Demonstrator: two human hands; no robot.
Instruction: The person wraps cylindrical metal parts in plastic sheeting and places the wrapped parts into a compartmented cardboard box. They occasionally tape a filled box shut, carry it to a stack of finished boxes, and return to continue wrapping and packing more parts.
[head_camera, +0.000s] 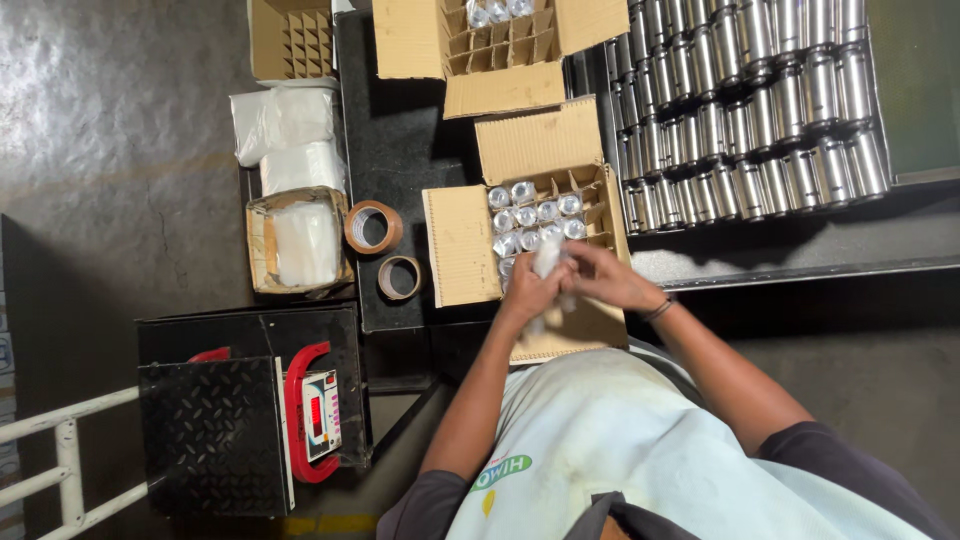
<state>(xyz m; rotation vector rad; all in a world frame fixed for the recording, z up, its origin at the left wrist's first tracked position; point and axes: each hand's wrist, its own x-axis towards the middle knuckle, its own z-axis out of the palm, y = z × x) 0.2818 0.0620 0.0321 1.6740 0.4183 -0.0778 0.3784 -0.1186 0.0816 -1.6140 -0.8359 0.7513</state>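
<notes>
My left hand (527, 290) and my right hand (606, 277) meet over an open cardboard box (462, 245) with a divider grid. Between them both grip a pale plastic-wrapped piece (548, 256), blurred and partly hidden by the fingers. Several wrapped shiny metal cylinders (530, 215) stand in the box's cells just beyond my hands. The cells at the box's right side look empty.
Rows of bare metal cylinders (745, 110) fill the table at the right. A second divided box (500, 45) lies beyond. Two tape rolls (374, 227) lie left of the box, with plastic bags (285, 120) and a bag-filled carton (300, 243). A weighing scale (245, 420) stands at lower left.
</notes>
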